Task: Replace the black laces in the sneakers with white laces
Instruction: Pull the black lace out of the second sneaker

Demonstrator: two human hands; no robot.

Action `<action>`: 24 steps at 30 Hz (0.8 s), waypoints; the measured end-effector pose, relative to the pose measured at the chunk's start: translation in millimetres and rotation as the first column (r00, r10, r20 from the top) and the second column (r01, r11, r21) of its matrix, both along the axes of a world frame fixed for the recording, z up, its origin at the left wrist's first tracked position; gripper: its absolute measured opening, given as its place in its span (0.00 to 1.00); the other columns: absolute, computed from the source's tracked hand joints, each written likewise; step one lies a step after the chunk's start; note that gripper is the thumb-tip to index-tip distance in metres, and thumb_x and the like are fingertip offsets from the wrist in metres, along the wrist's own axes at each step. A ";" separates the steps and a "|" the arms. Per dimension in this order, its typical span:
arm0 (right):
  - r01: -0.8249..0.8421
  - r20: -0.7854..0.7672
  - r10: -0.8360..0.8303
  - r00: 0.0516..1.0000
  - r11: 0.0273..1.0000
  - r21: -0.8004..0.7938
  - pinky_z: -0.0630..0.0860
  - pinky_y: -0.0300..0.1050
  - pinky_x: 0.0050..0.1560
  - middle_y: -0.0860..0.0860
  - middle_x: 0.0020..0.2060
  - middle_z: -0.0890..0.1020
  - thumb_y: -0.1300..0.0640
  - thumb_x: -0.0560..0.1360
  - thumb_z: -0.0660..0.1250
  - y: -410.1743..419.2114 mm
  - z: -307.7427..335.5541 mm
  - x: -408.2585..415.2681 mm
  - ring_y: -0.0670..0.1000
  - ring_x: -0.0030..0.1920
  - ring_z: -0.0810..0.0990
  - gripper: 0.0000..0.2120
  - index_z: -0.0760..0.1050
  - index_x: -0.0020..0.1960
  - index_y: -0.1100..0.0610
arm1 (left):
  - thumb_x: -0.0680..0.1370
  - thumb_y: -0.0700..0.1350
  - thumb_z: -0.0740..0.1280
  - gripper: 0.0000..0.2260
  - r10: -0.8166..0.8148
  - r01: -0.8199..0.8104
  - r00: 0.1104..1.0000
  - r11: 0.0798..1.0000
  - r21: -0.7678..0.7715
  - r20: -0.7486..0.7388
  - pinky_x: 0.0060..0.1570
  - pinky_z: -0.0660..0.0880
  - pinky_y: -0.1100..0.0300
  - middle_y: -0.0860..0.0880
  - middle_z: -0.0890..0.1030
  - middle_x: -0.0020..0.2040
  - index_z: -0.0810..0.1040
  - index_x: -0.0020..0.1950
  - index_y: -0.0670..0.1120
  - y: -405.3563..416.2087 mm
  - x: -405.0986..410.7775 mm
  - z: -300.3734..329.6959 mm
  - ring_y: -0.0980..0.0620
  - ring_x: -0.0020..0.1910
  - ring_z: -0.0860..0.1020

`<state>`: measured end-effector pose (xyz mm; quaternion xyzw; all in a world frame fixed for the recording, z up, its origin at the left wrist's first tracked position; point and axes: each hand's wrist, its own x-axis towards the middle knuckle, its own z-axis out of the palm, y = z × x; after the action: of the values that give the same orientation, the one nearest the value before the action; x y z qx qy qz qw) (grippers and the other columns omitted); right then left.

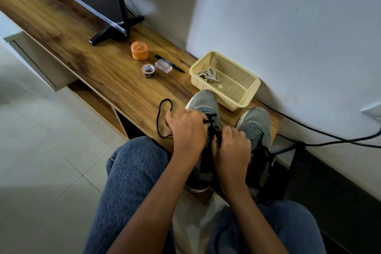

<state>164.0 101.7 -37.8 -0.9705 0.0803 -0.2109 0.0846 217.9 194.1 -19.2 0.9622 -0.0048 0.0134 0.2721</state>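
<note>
A: Head view puts us over the wooden desk (115,80), with both hands on the left sneaker (204,102), which points toward twelve o'clock.

B: We see the left hand (186,128) lying over that shoe's lacing, fingers curled down at the black lace (211,120). Its grip looks closed on the lace, though the fingertips are hidden under the hand.

A: The right hand (233,144) sits just at four o'clock of the left one, knuckles up, fingers bent inward onto the dark tongue and lace. We read that grip as clenched on the lace too; the exact pinch is out of sight.

B: A loose stretch of the same black lace loops out at nine o'clock of the left hand and lies flat on the desk.

A: The right sneaker (256,123) stands beside the first, at three o'clock of it, untouched, with dark lace bunched near its heel.

B: At twelve o'clock of the shoes we have the cream basket (249,97), touching the left sneaker's toe, with the white laces (208,74) coiled in its far corner.

A: Further toward eleven o'clock lie a marker (175,66), a clear box (163,65), a tape roll (148,70) and an orange tub (139,50).
</note>
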 end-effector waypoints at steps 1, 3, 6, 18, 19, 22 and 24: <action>-0.008 -0.010 0.009 1.000 0.998 0.060 0.69 0.48 0.33 0.56 0.36 0.77 0.62 0.69 0.71 -0.1 0.1 0.1 0.57 0.36 0.74 0.07 0.73 0.42 0.60 | 0.77 0.52 0.67 0.08 -0.035 0.035 0.999 0.999 0.003 0.002 0.70 0.49 0.44 0.55 0.81 0.54 0.81 0.55 0.56 0.6 0.7 -0.3 0.53 0.61 0.74; -0.007 -0.034 0.011 0.999 0.991 0.133 0.67 0.47 0.30 0.57 0.36 0.75 0.63 0.71 0.69 1.3 1.0 1.8 0.57 0.36 0.74 0.06 0.71 0.41 0.61 | 0.77 0.52 0.68 0.11 -0.101 0.101 0.995 0.994 0.040 0.000 0.71 0.48 0.44 0.55 0.80 0.59 0.79 0.59 0.57 2.2 0.0 0.6 0.54 0.65 0.71; -0.005 -0.062 0.015 0.998 0.988 0.151 0.64 0.45 0.31 0.57 0.37 0.75 0.63 0.72 0.67 3.1 0.8 3.8 0.57 0.37 0.74 0.06 0.70 0.41 0.61 | 0.77 0.53 0.67 0.10 -0.108 0.109 0.994 0.991 0.076 -0.011 0.71 0.48 0.43 0.55 0.80 0.57 0.80 0.57 0.56 2.6 -1.6 2.5 0.54 0.65 0.70; -0.008 -0.090 0.025 0.996 0.984 0.177 0.63 0.44 0.33 0.56 0.37 0.76 0.63 0.73 0.66 4.0 1.9 4.3 0.54 0.36 0.72 0.04 0.71 0.41 0.61 | 0.78 0.53 0.65 0.07 -0.028 0.033 0.999 0.981 0.190 -0.029 0.73 0.45 0.40 0.55 0.77 0.57 0.82 0.52 0.54 -4.5 -3.0 -0.1 0.51 0.67 0.63; -0.007 -0.083 0.023 0.996 0.984 0.178 0.62 0.44 0.32 0.56 0.36 0.75 0.64 0.73 0.67 4.0 1.9 4.6 0.54 0.35 0.71 0.05 0.71 0.41 0.61 | 0.78 0.53 0.65 0.08 -0.021 0.025 0.999 0.984 0.179 -0.026 0.72 0.45 0.40 0.55 0.77 0.56 0.81 0.52 0.54 -5.7 -3.0 -1.1 0.50 0.67 0.64; 0.002 -0.063 0.009 0.998 0.986 0.168 0.61 0.44 0.31 0.55 0.35 0.75 0.65 0.71 0.67 4.3 1.7 5.8 0.52 0.34 0.69 0.06 0.70 0.40 0.60 | 0.80 0.49 0.63 0.08 0.042 -0.044 0.999 0.994 0.098 0.021 0.71 0.45 0.39 0.52 0.78 0.56 0.81 0.54 0.51 -7.4 -1.7 -3.2 0.50 0.66 0.66; 0.015 -0.069 -0.003 0.998 0.985 0.175 0.61 0.44 0.32 0.56 0.36 0.75 0.65 0.71 0.67 3.4 2.6 6.7 0.53 0.34 0.70 0.05 0.71 0.41 0.61 | 0.80 0.47 0.61 0.08 0.131 -0.130 0.989 0.991 -0.022 0.062 0.70 0.44 0.39 0.52 0.79 0.52 0.80 0.51 0.49 -4.3 1.8 -2.8 0.49 0.64 0.69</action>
<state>170.7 105.1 -35.3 -0.9657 0.1058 -0.1698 0.1657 219.7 189.9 -22.0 0.9571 0.0497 0.0618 0.2788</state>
